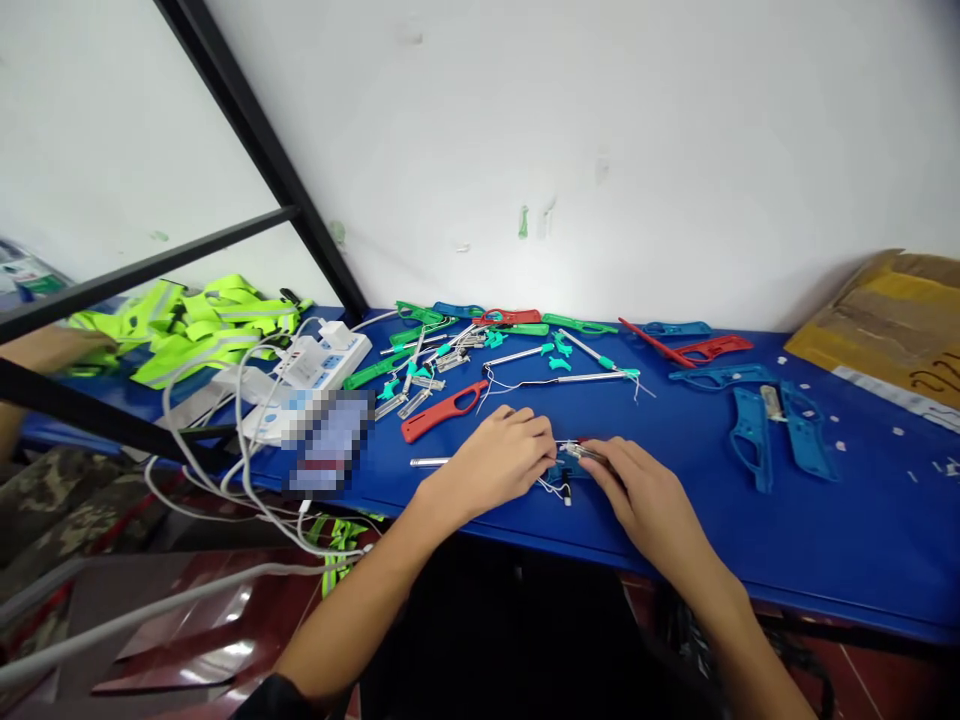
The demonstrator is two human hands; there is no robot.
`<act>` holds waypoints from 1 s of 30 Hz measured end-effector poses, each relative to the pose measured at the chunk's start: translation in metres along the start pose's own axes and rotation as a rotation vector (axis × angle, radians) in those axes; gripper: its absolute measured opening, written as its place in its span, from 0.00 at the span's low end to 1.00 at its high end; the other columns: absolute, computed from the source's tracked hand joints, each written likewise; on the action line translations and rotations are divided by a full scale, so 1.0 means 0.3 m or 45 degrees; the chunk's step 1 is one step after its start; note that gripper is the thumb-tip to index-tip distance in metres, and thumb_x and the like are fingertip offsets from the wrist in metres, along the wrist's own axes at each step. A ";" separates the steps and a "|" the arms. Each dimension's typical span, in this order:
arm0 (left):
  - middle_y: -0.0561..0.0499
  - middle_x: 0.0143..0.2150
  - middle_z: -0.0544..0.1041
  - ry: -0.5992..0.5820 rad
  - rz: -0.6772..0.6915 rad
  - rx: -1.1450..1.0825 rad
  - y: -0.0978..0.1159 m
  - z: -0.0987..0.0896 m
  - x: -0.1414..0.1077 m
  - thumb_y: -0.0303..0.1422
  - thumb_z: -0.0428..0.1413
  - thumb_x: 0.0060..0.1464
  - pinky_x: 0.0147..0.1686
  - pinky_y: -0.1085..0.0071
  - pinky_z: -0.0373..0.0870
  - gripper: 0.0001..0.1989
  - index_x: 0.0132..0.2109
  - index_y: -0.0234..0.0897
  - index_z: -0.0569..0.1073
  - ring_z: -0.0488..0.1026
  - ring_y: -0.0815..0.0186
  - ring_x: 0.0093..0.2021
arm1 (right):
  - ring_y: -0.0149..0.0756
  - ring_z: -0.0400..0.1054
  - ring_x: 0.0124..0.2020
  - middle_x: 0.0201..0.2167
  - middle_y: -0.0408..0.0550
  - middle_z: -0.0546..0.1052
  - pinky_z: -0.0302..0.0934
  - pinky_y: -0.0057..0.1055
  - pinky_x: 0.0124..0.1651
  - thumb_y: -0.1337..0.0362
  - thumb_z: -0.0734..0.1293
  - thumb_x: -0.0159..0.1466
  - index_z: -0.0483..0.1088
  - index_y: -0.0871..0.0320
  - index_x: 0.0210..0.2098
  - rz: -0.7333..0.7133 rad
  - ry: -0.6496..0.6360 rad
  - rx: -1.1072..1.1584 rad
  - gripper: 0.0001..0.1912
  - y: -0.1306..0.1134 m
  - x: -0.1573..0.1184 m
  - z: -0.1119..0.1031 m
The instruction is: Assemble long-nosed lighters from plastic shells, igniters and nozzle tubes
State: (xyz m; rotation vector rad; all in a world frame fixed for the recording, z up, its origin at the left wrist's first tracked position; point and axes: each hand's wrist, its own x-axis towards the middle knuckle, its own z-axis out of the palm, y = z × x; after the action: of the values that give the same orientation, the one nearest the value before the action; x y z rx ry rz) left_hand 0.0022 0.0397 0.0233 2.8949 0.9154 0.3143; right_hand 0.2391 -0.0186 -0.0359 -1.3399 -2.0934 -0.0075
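Observation:
Near the front edge of the blue table [750,540], my left hand [504,455] has its fingers pressed together on a lighter part with a metal rod [427,462] beside it. My right hand [626,480] pinches a small clear and metal piece [585,452] just across from it. Between the hands lies a blue shell [566,468], partly hidden, with white wires and a small black piece [567,488] next to it. A red handle half [444,412] rests behind my left hand. Metal tubes with wires [598,377] lie further back.
Green, red and blue shells [510,317] lie along the wall. More blue shells [751,435] and a cardboard box [885,325] are at right. At left are a power strip [330,360], cables, a blurred phone [330,445], yellow vests [217,320], a black frame [247,120] and another person's arm.

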 end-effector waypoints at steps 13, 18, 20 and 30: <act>0.50 0.47 0.82 0.376 -0.082 -0.363 -0.002 0.087 -0.066 0.32 0.54 0.77 0.54 0.63 0.66 0.06 0.51 0.37 0.76 0.74 0.62 0.47 | 0.38 0.83 0.46 0.49 0.49 0.83 0.76 0.31 0.44 0.56 0.59 0.82 0.74 0.52 0.56 -0.006 -0.017 0.064 0.15 -0.026 0.008 -0.022; 0.49 0.46 0.83 0.449 -0.049 -0.372 -0.002 0.096 -0.072 0.32 0.53 0.78 0.52 0.62 0.66 0.09 0.54 0.36 0.78 0.74 0.61 0.45 | 0.38 0.83 0.46 0.50 0.49 0.83 0.76 0.31 0.46 0.57 0.61 0.81 0.75 0.51 0.57 0.014 -0.046 0.115 0.13 -0.037 0.013 -0.035; 0.49 0.46 0.84 0.453 -0.040 -0.361 -0.006 0.097 -0.076 0.33 0.53 0.78 0.52 0.62 0.66 0.11 0.53 0.37 0.80 0.74 0.61 0.46 | 0.39 0.82 0.48 0.50 0.50 0.83 0.76 0.32 0.47 0.57 0.61 0.81 0.75 0.51 0.57 0.023 -0.050 0.130 0.13 -0.040 0.012 -0.037; 0.48 0.43 0.83 0.474 0.003 -0.337 -0.014 0.106 -0.085 0.34 0.51 0.79 0.50 0.62 0.64 0.14 0.55 0.35 0.81 0.71 0.61 0.43 | 0.39 0.81 0.49 0.50 0.51 0.82 0.76 0.33 0.48 0.61 0.64 0.80 0.75 0.51 0.59 0.025 0.000 0.194 0.12 -0.047 0.008 -0.043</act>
State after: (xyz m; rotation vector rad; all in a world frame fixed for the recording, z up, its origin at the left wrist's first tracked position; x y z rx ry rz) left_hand -0.0136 0.0277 -0.0126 2.6363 0.8380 0.9227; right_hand 0.2333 -0.0277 -0.0199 -1.2688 -2.0370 0.1572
